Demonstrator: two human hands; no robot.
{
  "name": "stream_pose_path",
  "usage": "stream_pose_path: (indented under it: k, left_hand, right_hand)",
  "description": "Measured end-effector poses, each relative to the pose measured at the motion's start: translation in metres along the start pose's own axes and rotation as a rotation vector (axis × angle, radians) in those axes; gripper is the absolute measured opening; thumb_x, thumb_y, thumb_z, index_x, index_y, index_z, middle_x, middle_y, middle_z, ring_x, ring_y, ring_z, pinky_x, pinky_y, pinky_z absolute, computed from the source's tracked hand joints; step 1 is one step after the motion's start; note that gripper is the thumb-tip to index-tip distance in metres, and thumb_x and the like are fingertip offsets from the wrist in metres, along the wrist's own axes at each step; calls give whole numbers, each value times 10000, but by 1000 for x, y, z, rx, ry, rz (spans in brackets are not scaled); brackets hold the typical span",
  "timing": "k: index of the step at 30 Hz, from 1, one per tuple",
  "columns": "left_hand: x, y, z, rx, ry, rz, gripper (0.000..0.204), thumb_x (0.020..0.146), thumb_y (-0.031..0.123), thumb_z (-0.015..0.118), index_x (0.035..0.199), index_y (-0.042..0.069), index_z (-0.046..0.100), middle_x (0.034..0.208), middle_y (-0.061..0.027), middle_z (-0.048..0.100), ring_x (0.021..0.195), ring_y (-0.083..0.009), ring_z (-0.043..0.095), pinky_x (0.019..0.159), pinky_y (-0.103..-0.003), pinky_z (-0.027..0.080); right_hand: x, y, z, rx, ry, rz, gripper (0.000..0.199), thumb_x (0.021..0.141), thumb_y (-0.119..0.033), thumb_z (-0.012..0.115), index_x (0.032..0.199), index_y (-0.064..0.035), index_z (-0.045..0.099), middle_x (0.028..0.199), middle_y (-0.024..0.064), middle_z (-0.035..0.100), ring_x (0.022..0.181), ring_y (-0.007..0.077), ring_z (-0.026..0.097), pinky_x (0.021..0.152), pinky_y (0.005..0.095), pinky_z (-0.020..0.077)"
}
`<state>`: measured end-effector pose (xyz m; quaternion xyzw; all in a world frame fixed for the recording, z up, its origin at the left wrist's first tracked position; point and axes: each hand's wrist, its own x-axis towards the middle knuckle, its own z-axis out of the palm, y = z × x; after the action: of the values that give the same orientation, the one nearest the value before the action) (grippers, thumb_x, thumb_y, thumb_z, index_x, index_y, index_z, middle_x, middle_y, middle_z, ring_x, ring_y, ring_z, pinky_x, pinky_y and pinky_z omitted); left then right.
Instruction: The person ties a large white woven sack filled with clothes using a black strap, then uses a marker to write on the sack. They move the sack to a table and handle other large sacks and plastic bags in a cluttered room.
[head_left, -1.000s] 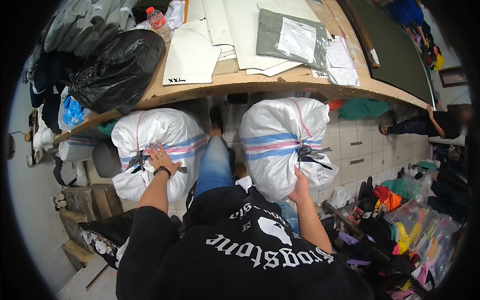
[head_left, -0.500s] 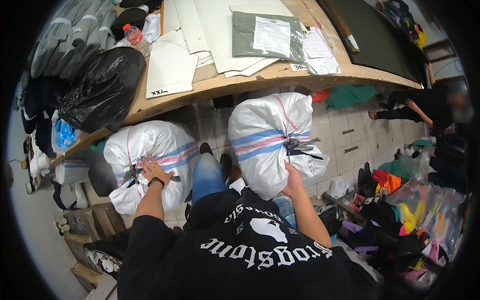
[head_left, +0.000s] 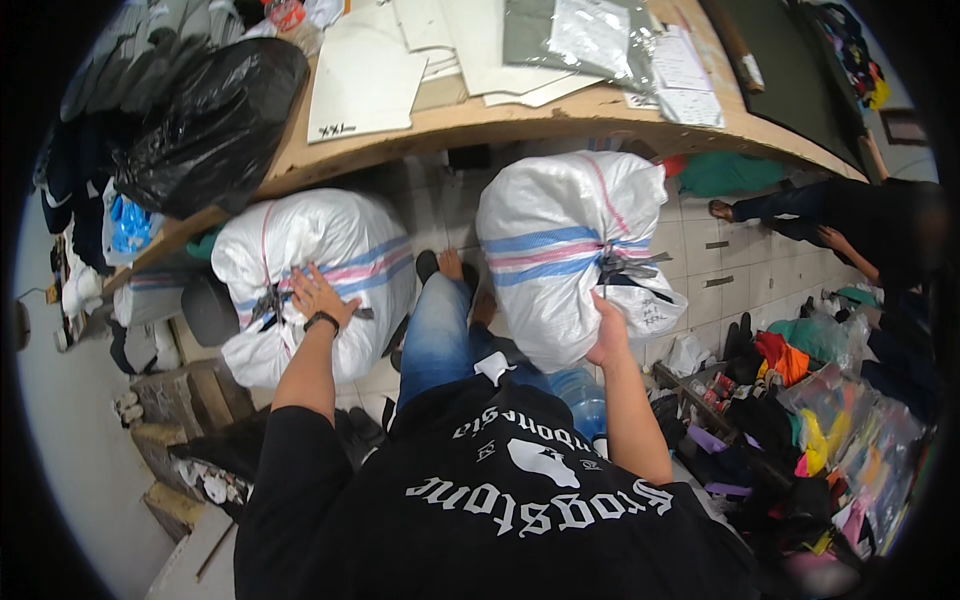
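Observation:
Two bulging white woven sacks with blue and pink stripes are in front of me. On the left sack (head_left: 315, 225) my left hand (head_left: 322, 298) lies flat with its fingers spread, beside the dark tie at its gathered mouth. My right hand (head_left: 607, 330) grips the right sack (head_left: 555, 270) just below its dark tie (head_left: 625, 265); its fingertips are partly hidden against the fabric. My legs stand between the two sacks.
A wooden table (head_left: 520, 115) with white pattern boards crosses ahead, a black plastic bag (head_left: 210, 125) at its left. A large blue water bottle (head_left: 580, 400) stands near my right arm. Clothes and plastic bags (head_left: 790, 420) lie heaped at right. Another person (head_left: 850, 235) is at far right.
My view has shifted, so the table, sacks and hands sit higher in the picture and more to the right. Both hands keep their places on the sacks.

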<state>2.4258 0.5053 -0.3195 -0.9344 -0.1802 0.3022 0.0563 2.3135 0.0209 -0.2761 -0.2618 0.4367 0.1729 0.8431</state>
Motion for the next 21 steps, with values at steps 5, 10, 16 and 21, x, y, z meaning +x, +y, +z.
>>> stream_pose_path:
  k: [5, 10, 16, 21]
  left_hand:
    - [8, -2, 14, -3, 29, 7, 1355, 697, 565, 787, 1522, 50, -158, 1569, -288, -169, 1458, -450, -143, 1144, -588, 15]
    - [7, -2, 10, 17, 9, 4, 1362, 697, 566, 787, 1519, 50, -169, 1565, -291, -179, 1455, -452, -154, 1144, -582, 16]
    - [2, 0, 10, 33, 3, -1, 1364, 699, 557, 791, 1514, 34, -171, 1555, -310, -184, 1455, -461, -137, 1143, -582, 19]
    - [2, -1, 12, 8, 37, 24, 1356, 700, 552, 790, 1517, 29, -158, 1557, -318, -165, 1457, -469, -109, 1144, -591, 36]
  right_hand:
    - [-10, 5, 9, 56, -17, 16, 427, 990, -280, 484, 1296, 12, 532, 1270, 180, 603, 1149, 351, 594, 997, 502, 470]
    - [-9, 15, 1, 42, -34, -6, 455, 980, -300, 489, 1322, -2, 519, 1291, 174, 594, 1178, 353, 579, 1029, 507, 441]
    - [-11, 13, 12, 65, -17, -14, 415, 987, -254, 498, 1312, 3, 520, 1260, 169, 611, 1144, 338, 604, 994, 496, 474]
    - [-7, 13, 1, 37, -25, 21, 467, 970, -299, 498, 1343, -17, 509, 1319, 165, 581, 1188, 350, 573, 1036, 509, 434]
